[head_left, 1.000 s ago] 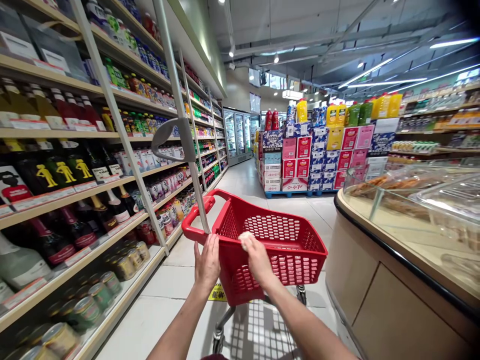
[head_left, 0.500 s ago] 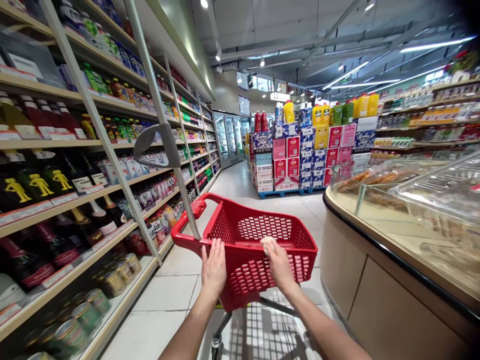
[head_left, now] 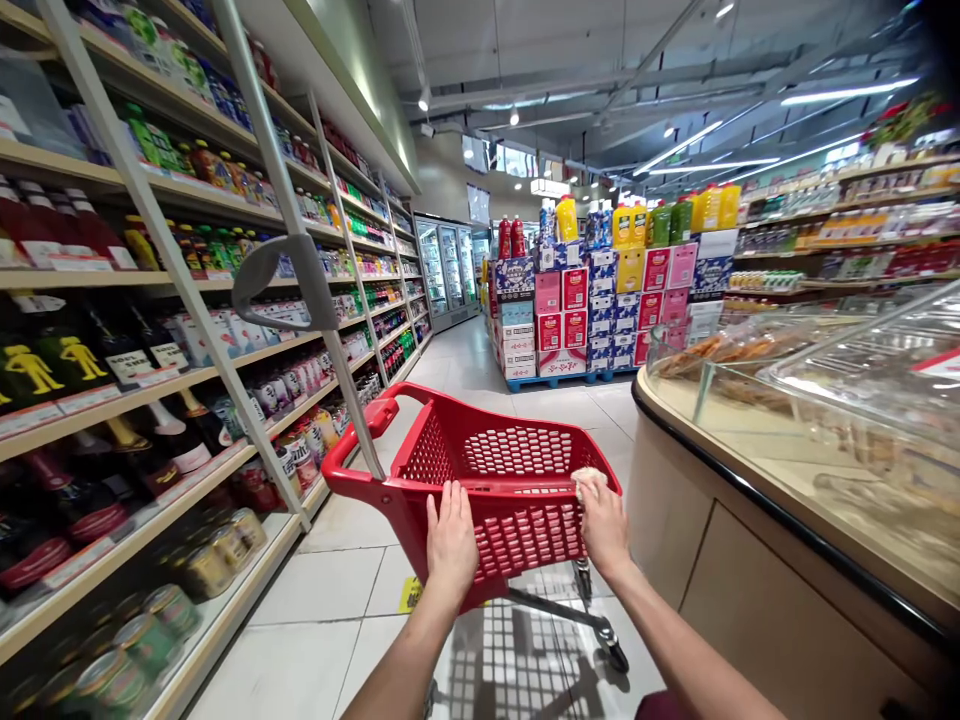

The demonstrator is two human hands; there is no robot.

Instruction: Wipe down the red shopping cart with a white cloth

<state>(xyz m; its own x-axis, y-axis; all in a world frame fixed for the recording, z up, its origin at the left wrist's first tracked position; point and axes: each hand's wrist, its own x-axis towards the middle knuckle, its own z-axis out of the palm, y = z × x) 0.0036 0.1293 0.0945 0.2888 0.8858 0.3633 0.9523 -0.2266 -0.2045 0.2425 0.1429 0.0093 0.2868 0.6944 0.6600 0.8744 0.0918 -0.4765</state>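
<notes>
A red plastic shopping cart [head_left: 517,540] stands side-on in front of me, its perforated basket empty as far as I can see. My left hand [head_left: 451,540] lies flat against the near side of the basket, fingers stretched up to the rim. At the right end of the near rim, my right hand [head_left: 604,520] is closed around a crumpled pale cloth [head_left: 589,478] and presses it on the rim. The cart's grey pole [head_left: 289,210] rises from the handle end, with a grey loop grip [head_left: 281,285] partway up.
Drink shelves [head_left: 232,370] run along the left, close to the cart's handle end. To the right stands a curved glass-topped food counter [head_left: 675,480]. Stacked drink cartons [head_left: 574,305] fill a pallet ahead. Glass-door fridges [head_left: 446,265] stand at the back.
My right hand has slid the cloth rightward along the near rim to the far right corner. My left hand has shifted slightly right along the basket side.
</notes>
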